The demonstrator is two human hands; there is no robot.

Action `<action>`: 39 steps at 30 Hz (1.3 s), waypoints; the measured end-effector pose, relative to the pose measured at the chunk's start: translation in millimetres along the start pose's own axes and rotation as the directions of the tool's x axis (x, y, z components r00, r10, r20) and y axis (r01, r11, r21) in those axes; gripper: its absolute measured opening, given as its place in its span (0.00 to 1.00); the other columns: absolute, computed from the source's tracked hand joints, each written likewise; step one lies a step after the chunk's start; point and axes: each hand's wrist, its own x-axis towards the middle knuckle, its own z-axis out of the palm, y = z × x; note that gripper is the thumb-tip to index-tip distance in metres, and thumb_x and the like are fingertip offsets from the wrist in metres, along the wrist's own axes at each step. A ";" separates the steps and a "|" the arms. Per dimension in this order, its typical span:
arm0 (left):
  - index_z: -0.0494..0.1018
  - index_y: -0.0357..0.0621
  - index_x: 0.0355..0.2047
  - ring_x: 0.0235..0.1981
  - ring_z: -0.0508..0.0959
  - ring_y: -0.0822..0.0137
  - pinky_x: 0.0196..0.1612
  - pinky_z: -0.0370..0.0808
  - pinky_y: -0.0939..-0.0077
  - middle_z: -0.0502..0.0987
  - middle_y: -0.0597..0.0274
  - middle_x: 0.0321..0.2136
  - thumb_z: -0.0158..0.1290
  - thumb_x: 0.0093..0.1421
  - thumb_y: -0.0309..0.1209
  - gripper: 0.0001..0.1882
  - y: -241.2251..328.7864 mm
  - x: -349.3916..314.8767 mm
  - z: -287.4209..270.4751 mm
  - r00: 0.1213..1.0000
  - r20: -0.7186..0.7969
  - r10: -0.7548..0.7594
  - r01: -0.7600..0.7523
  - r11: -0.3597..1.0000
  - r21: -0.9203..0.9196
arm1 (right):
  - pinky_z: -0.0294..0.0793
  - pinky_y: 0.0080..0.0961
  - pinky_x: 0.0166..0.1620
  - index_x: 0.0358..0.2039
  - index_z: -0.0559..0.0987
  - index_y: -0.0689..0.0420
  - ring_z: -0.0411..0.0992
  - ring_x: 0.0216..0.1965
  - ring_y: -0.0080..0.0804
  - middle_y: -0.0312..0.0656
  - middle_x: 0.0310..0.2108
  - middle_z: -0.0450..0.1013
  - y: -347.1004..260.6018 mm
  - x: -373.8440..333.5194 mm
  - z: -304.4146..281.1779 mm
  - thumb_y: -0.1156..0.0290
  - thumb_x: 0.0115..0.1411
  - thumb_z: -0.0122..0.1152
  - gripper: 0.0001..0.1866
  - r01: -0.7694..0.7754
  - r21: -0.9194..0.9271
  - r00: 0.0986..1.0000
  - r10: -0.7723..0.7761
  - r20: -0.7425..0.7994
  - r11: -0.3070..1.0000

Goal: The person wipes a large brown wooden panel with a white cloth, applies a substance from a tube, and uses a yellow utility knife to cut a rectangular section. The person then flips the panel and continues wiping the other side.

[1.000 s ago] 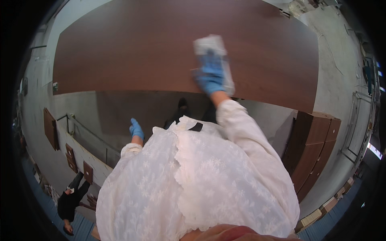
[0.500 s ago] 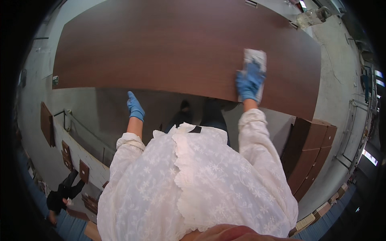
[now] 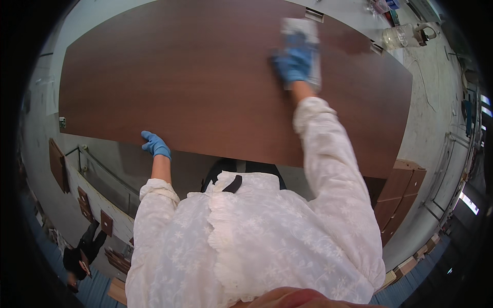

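A wide brown wood-grain panel (image 3: 205,102) lies flat in front of me. My right hand (image 3: 297,64), in a blue glove and blurred by motion, presses a folded white cloth (image 3: 299,25) onto the far part of the panel, right of the middle. My left hand (image 3: 156,144), also gloved in blue, is at the panel's near edge on the left, with fingers out over the edge and nothing visible in them. Two cut-outs (image 3: 314,15) mark the panel's far edge. A small green and white label (image 3: 62,122) sits at its left corner.
A clear bottle with a pump-like top (image 3: 398,37) lies beyond the panel's far right edge. Brown panels (image 3: 398,197) are stacked at the near right. To the left, a rail (image 3: 110,172) runs past small brown boards; a person in dark clothes (image 3: 82,254) is farther off.
My right hand has slid the cloth away from me and slightly left. My left hand has moved a little left and up to the panel's edge. The panel appears lower in view.
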 end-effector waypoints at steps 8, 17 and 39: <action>0.54 0.37 0.68 0.58 0.76 0.41 0.59 0.76 0.48 0.68 0.36 0.63 0.46 0.60 0.74 0.55 4.1 3.3 -11.0 0.988 0.133 -0.081 0.087 0.996 -0.035 | 0.47 0.51 0.75 0.70 0.64 0.59 0.56 0.72 0.53 0.53 0.70 0.61 -236.1 -132.1 -39.7 0.41 0.56 0.66 0.49 0.616 0.544 0.705 -0.707 -0.059 0.569; 0.47 0.52 0.75 0.64 0.69 0.54 0.65 0.70 0.55 0.63 0.53 0.68 0.53 0.62 0.69 0.53 -23.2 6.6 -15.3 0.863 0.499 -0.083 0.303 0.875 -0.378 | 0.34 0.61 0.75 0.72 0.63 0.56 0.46 0.77 0.56 0.52 0.76 0.52 -14.9 -237.5 -105.8 0.44 0.65 0.56 0.42 0.494 0.326 0.844 -0.535 0.044 0.806; 0.52 0.44 0.75 0.67 0.69 0.43 0.68 0.65 0.49 0.63 0.41 0.70 0.38 0.61 0.78 0.57 -226.5 315.4 -219.5 0.730 0.489 -0.478 0.629 0.750 -0.205 | 0.53 0.47 0.74 0.68 0.66 0.62 0.56 0.72 0.57 0.60 0.69 0.61 -369.9 -182.2 -58.0 0.62 0.62 0.61 0.36 0.270 0.196 0.879 -0.325 0.348 0.943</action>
